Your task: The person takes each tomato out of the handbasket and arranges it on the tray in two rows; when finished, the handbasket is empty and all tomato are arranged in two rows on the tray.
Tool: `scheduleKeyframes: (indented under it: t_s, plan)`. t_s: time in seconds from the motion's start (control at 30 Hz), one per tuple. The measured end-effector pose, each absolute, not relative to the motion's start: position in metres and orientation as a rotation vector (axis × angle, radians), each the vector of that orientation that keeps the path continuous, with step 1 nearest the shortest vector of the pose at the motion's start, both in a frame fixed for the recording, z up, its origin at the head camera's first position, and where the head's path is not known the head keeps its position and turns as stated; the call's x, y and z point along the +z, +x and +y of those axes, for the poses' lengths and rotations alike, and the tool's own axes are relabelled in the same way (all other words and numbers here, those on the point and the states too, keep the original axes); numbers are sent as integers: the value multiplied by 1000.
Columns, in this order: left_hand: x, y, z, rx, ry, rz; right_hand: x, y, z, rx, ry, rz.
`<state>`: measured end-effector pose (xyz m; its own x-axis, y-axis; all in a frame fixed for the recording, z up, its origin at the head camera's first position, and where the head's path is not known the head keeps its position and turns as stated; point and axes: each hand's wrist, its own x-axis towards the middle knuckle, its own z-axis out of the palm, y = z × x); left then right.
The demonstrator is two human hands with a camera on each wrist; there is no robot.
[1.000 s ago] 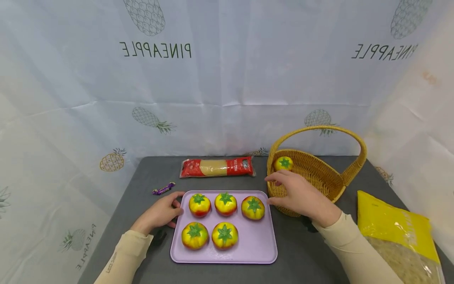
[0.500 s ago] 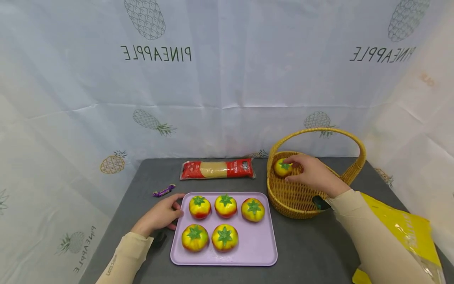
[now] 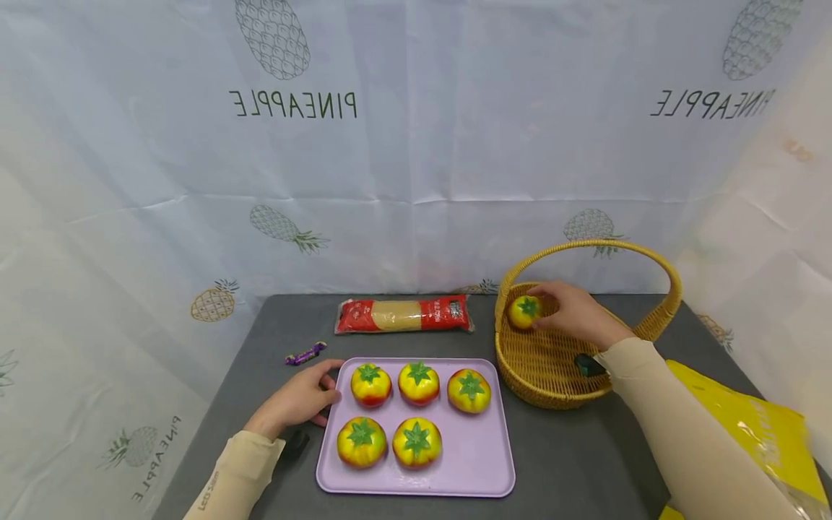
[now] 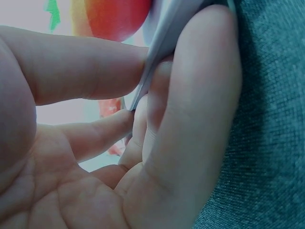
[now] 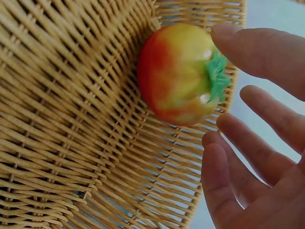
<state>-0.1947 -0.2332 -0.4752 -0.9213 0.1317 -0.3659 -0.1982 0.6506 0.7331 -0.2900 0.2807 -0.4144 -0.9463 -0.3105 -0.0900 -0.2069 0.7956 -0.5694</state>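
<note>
My left hand [image 3: 295,397] pinches the left rim of a lilac tray [image 3: 477,462]; in the left wrist view the thumb lies on one side of the rim, with fingers underneath. Several yellow-red toy tomatoes [image 3: 417,442] with green star-shaped tops sit on the tray in two rows. Inside the wicker basket [image 3: 542,365], another toy tomato [image 5: 178,74] rests against the wall. My right hand [image 3: 575,315] reaches in over it. Its fingers [image 5: 259,150] are spread beside the fruit, and the thumb tip overlaps its top edge in the right wrist view.
Behind the tray lies a red packet of noodles [image 3: 403,315]. A purple-wrapped candy [image 3: 306,353] is at the left. A yellow bag [image 3: 767,440] stands at the right, partly behind the right sleeve. The basket's tall handle [image 3: 594,244] arches above the right hand.
My right hand has moved from above the tray's right corner to the tomato in the basket, its fingers now around the fruit. The left hand stays at the tray.
</note>
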Motion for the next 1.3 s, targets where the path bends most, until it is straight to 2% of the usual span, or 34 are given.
scheduleKeyframes:
  t_s: [0.63,1.3]
  plan:
    - [-478,-196,-232,1142,-47,2497,-433,-309,278,-792,-438,2850]
    - [-477,-195,-231,1127,-67,2500,-435,-310,271,-756,-405,2862]
